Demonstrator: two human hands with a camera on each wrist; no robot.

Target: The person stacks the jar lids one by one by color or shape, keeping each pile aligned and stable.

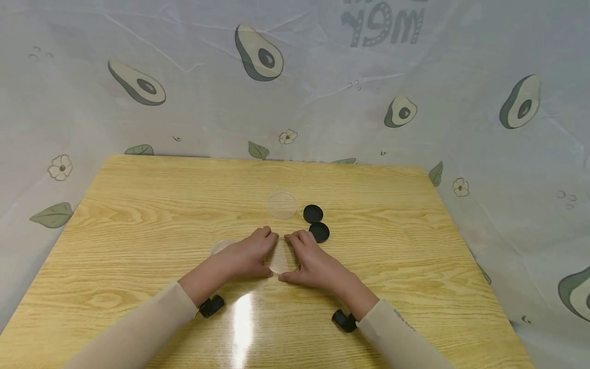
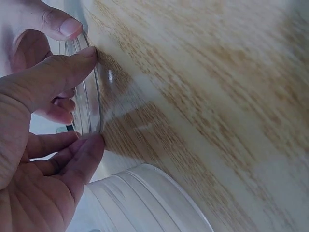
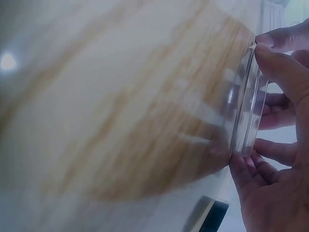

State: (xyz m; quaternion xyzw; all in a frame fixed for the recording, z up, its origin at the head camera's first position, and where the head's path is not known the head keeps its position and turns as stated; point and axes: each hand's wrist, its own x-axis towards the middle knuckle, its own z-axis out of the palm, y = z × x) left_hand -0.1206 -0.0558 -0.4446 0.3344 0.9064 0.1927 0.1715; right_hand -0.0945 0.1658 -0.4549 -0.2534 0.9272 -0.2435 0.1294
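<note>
Both hands hold a clear round dish [image 1: 280,259] between them at the middle of the table. From its left side my left hand [image 1: 251,252] grips the rim, thumb at the near edge and fingers at the far edge. My right hand [image 1: 315,262] grips the opposite side the same way. In the left wrist view, the dish [image 2: 88,96] shows ridged, see-through walls close to the tabletop. Another clear round container [image 2: 149,200] stands beside the left hand, partly hidden by it in the head view. Just beyond the right fingers sits a black round shallow piece [image 1: 319,232].
A second black round piece [image 1: 313,213] touches the first. Left of it lies a thin clear disc [image 1: 282,205], barely visible against the wood table [image 1: 138,230]. A patterned cloth [image 1: 322,113] hangs behind the table.
</note>
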